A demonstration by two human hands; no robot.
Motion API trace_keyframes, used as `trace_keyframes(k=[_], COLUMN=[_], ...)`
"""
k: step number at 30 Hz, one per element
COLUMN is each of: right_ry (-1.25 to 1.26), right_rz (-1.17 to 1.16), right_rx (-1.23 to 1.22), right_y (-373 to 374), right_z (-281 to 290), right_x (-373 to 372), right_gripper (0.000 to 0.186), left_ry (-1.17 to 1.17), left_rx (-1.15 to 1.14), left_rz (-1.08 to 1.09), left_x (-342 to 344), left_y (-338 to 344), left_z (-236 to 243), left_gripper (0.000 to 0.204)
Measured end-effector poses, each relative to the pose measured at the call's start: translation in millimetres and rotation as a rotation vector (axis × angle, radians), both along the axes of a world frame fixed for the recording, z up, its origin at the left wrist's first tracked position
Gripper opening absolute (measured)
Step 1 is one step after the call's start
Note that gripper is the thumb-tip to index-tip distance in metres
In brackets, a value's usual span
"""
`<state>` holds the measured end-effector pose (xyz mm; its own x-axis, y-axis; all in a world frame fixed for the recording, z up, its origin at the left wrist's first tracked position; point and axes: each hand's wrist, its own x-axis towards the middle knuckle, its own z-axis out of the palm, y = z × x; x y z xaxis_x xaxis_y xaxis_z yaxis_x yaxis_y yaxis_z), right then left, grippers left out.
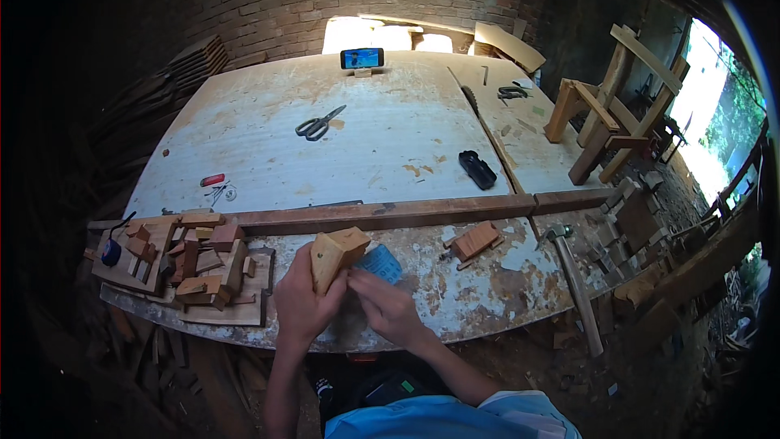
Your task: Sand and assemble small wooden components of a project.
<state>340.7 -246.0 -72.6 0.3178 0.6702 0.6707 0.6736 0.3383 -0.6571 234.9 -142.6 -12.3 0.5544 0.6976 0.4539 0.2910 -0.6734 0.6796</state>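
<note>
Above the bench's near edge, my left hand (301,301) is wrapped round a pale wooden block (329,258), tilted with one corner up. My right hand (388,309) is closed close beside it, pinching a piece of blue sandpaper (379,263) with print on its back. The sandpaper sticks out beyond the fingers, next to the block; whether the two touch is hidden. To the right of my hands lies a small wooden piece (475,241) with thin strips at its sides.
Wood offcuts (203,268) on boards and a tape measure (111,252) lie left. A hammer (575,284) rests right. Beyond a raised wooden rail (390,215) are scissors (320,123), a red pocketknife (213,180), a black case (477,171), a propped phone (362,58) and a wooden frame (609,114).
</note>
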Motion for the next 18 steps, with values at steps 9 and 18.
trace_keyframes(k=[9,18], right_ry=[-0.05,-0.501], right_rz=[-0.07,-0.144], right_rx=[-0.188,-0.11], right_y=[8.9,-10.3], right_z=[-21.7,5.5], right_x=[36.0,26.0], right_gripper=[0.05,0.046], left_ry=[0.018,0.026], left_rx=[0.072,0.094], left_rz=[0.015,0.007], left_x=[-3.2,4.9], left_y=[-2.0,-8.9], left_z=[0.1,2.4], left_gripper=[0.049,0.049])
